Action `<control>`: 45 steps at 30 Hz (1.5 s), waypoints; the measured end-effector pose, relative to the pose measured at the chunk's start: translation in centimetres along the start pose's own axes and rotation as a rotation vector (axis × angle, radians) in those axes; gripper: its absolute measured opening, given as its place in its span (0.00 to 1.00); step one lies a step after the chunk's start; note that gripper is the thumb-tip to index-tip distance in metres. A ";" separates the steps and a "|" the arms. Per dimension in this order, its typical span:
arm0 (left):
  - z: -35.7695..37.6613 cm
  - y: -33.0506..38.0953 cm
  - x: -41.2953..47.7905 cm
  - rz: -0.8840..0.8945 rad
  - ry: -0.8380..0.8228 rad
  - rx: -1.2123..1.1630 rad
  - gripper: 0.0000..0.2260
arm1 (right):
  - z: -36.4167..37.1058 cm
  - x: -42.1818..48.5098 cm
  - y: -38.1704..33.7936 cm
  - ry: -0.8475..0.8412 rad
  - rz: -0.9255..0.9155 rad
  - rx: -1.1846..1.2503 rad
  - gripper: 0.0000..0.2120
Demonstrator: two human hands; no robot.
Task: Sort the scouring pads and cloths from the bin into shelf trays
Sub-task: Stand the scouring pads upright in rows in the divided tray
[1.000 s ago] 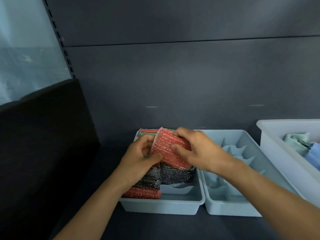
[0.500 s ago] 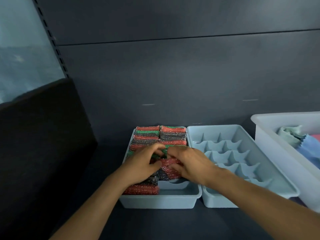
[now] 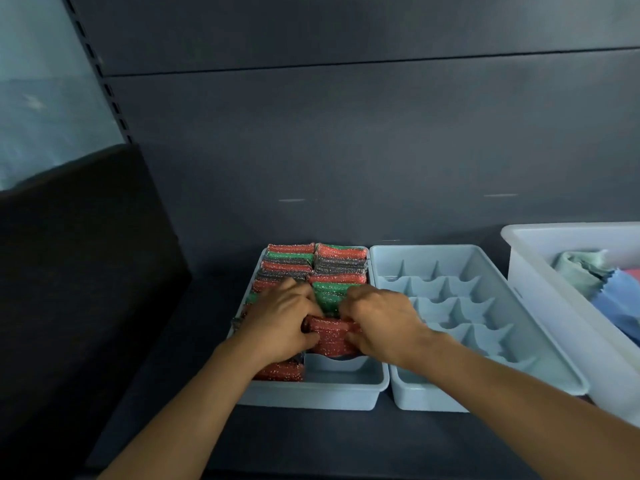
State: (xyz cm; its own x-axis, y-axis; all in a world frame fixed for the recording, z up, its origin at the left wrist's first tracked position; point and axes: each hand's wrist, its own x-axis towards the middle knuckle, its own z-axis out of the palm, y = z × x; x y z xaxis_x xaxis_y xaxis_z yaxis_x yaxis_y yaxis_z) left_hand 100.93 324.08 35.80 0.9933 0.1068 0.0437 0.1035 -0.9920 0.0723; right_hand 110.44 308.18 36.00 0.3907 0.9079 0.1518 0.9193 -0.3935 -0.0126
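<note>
A pale blue tray (image 3: 311, 393) on the dark shelf holds two rows of red, green and grey glittery scouring pads (image 3: 332, 263) standing on edge. Both hands grip one red scouring pad (image 3: 329, 336) in a front slot of the right row. My left hand (image 3: 280, 320) pinches its left end and my right hand (image 3: 381, 320) its right end. The slot nearest me in that row holds nothing. Right of it stands a second pale blue tray (image 3: 485, 396) with bare dividers. A white bin (image 3: 554, 289) at the far right holds green, blue and pink cloths (image 3: 595, 282).
A black panel (image 3: 79, 254) closes off the shelf on the left, close beside the filled tray. The grey back wall (image 3: 346, 150) rises behind the trays. Dark shelf surface (image 3: 311, 441) runs in front of them.
The red pad was held up above the tray a second ago. Both hands have brought it down into the right row and now press it between the dividers. The view has shifted slightly.
</note>
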 end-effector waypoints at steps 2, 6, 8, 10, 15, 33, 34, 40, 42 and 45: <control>-0.1 -0.2 0.0 0.023 -0.008 -0.001 0.18 | 0.0 -0.1 0.1 0.010 0.011 -0.024 0.10; -0.2 -0.3 0.1 0.066 0.056 0.001 0.17 | 0.1 0.0 0.2 0.000 0.019 -0.070 0.10; -0.1 -0.2 0.3 0.060 0.034 0.010 0.16 | 0.6 0.2 0.1 -0.014 -0.006 -0.084 0.10; -0.3 -0.1 0.4 0.026 -0.007 -0.019 0.15 | 1.0 0.3 0.4 -0.016 -0.024 -0.036 0.11; -2.1 2.5 1.8 -0.026 0.104 -0.284 0.10 | -0.6 -2.3 4.2 0.138 0.003 0.322 0.19; -0.6 34.6 18.5 0.403 -0.085 -0.885 0.10 | -6.7 -25.1 34.5 0.088 0.955 0.098 0.14; -0.2 36.2 19.3 0.366 -0.134 -0.940 0.11 | -6.8 -26.0 35.4 0.023 0.988 0.021 0.15; 2.3 44.3 23.4 0.247 -0.352 -0.844 0.11 | -6.6 -28.3 37.5 -0.313 1.036 -0.224 0.21; 2.8 45.6 24.1 0.171 -0.416 -0.760 0.14 | -6.4 -28.2 37.5 -0.375 1.001 -0.278 0.23; 3.8 46.3 25.0 0.100 -0.448 -0.681 0.21 | -5.7 -27.9 37.1 -0.313 0.901 -0.380 0.19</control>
State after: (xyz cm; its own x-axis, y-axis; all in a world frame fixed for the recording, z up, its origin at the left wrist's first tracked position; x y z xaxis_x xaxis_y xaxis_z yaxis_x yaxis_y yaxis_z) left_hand 130.79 280.53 36.48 0.9374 -0.1596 -0.3096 0.1032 -0.7217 0.6845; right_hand 133.37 267.45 36.94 0.9734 0.2279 -0.0242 0.2231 -0.9180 0.3280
